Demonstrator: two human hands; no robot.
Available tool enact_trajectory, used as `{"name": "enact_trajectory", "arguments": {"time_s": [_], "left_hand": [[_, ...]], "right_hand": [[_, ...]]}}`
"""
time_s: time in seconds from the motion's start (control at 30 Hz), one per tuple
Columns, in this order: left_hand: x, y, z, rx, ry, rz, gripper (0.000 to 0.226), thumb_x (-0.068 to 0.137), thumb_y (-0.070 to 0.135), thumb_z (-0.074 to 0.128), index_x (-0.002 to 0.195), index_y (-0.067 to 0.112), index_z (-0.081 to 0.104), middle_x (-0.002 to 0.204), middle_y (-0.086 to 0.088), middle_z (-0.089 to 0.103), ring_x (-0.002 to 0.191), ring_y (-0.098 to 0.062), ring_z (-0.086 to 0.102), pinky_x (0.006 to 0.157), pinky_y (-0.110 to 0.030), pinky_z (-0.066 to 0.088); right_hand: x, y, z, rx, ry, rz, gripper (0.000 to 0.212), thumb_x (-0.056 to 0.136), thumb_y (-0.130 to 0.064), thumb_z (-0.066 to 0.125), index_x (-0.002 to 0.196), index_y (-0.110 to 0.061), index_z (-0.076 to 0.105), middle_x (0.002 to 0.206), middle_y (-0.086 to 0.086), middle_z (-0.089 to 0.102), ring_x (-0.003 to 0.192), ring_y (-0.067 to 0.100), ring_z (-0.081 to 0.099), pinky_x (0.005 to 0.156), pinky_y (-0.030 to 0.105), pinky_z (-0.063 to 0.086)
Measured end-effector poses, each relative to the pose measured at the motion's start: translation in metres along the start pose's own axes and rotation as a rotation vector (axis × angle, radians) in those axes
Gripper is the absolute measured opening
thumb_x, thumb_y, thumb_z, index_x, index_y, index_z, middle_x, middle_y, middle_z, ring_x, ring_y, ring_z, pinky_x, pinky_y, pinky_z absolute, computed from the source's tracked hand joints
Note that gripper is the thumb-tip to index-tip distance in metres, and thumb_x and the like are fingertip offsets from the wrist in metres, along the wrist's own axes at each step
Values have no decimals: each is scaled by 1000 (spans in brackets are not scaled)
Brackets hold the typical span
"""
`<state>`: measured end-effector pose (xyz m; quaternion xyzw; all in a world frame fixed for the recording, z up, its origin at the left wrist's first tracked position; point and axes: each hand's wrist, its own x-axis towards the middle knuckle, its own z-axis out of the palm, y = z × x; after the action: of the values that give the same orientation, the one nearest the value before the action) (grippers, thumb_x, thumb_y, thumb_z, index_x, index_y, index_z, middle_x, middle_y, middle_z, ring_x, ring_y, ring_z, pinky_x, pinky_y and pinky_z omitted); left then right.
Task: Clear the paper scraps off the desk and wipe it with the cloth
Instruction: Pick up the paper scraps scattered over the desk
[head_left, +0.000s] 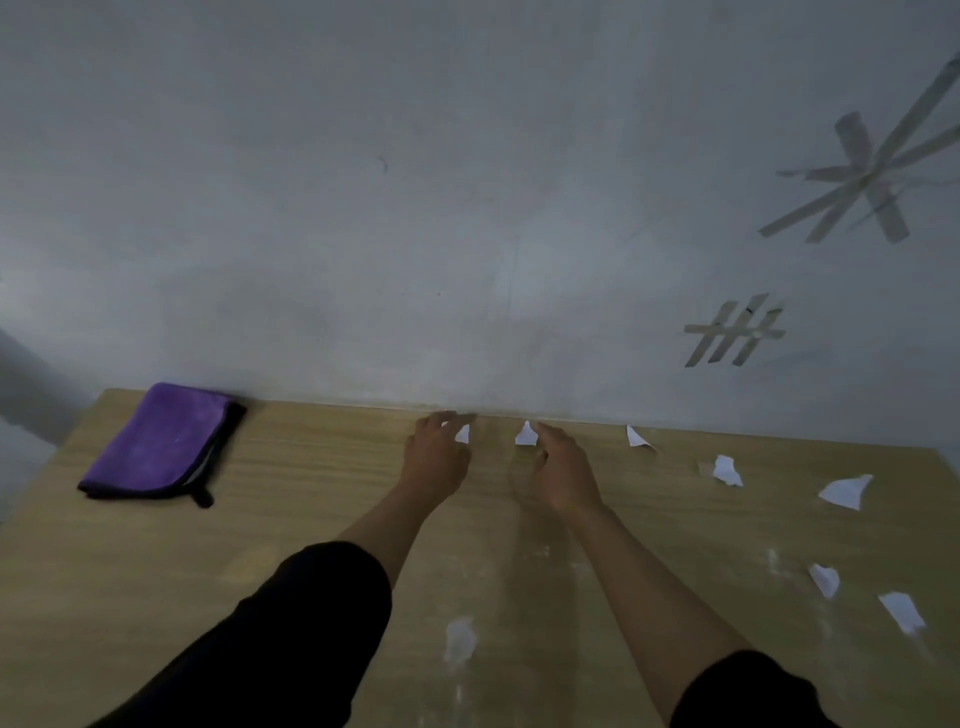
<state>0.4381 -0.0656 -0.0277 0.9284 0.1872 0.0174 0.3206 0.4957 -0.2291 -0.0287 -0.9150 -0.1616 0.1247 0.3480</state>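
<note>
Sleeves (291, 623) foremost; left hand (436, 460) and right hand (563, 470), relaxed, perhaps touching paper scraps (525, 435); cloth (156, 441) well left.

The wooden desk (285, 467) is being backed by a dim grey wall (415, 208), where crossed tape strips (732, 331) are being displayed.

The room is looking dim and gray. A soft glow is sitting on the wall (467, 322) just above the desk (311, 519), and the corners are looking darker. Everything is looking a bit soft. The left hand (436, 460) is blurring at its fingertips. The desk's far edge is curving a little.
</note>
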Motion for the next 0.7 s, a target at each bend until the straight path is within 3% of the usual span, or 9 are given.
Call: {"name": "enact_trajectory", "arguments": {"time_s": [0.07, 0.13, 0.23, 0.33, 0.47, 0.53, 0.6, 0.7], "left_hand": [[7, -3, 4, 43, -45, -8, 50, 84, 11, 54, 131, 25, 46, 141, -2, 39, 129, -24, 36, 104, -40, 33], [12, -8, 9, 72, -57, 4, 50, 84, 9, 53, 131, 23, 46, 141, -4, 40, 126, -26, 37, 102, -38, 35], [18, -13, 14, 103, 10, 72, 44, 83, 7, 55, 127, 13, 53, 128, -12, 51, 115, -33, 42, 95, -38, 38], [23, -12, 17, 104, 46, 137, 35, 84, 3, 55, 119, 4, 58, 112, -18, 57, 107, -35, 45, 91, -40, 41], [24, -7, 22, 73, 119, 153, 20, 87, 4, 54, 102, 2, 66, 95, -21, 60, 97, -36, 51, 84, -40, 45], [24, -2, 25, 63, 145, 158, 17, 89, 8, 53, 98, 1, 66, 92, -22, 61, 93, -37, 54, 81, -40, 44], [23, 6, 30, 46, 161, 181, 18, 90, 13, 52, 94, 2, 65, 90, -22, 62, 88, -38, 56, 76, -40, 44], [22, 24, 41, -22, 144, 206, 27, 89, 23, 46, 91, 3, 64, 87, -19, 63, 85, -36, 57, 75, -39, 44]], "right_hand": [[10, 5, 8, -82, -12, -31, 49, 90, 2, 39, 137, -11, 41, 146, 5, 38, 132, 22, 34, 106, 29, 27], [15, 11, 14, -193, 26, -108, 47, 86, 1, 45, 132, -11, 48, 141, 5, 45, 125, 28, 40, 100, 35, 34], [16, 17, 17, -294, 115, -238, 29, 80, -10, 51, 102, -17, 69, 101, 4, 66, 90, 31, 56, 73, 39, 48], [14, 25, 19, -343, 191, -277, 28, 80, -26, 43, 80, -17, 69, 76, 1, 62, 72, 27, 57, 59, 33, 48], [4, 30, 14, -73, 243, -157, 25, 89, -10, 47, 102, -14, 68, 89, 5, 62, 90, 23, 52, 80, 35, 46], [-4, 37, 3, 66, 340, -82, 29, 91, -8, 48, 109, -19, 66, 95, 2, 62, 100, 18, 49, 85, 21, 39], [-11, 49, -14, 126, 477, -7, 26, 91, -10, 49, 104, -21, 68, 101, 0, 62, 110, 13, 45, 84, 10, 33], [-14, 74, -46, 42, 651, 156, 23, 88, -13, 46, 95, -7, 66, 99, 13, 63, 101, 32, 53, 81, 29, 38]]}}
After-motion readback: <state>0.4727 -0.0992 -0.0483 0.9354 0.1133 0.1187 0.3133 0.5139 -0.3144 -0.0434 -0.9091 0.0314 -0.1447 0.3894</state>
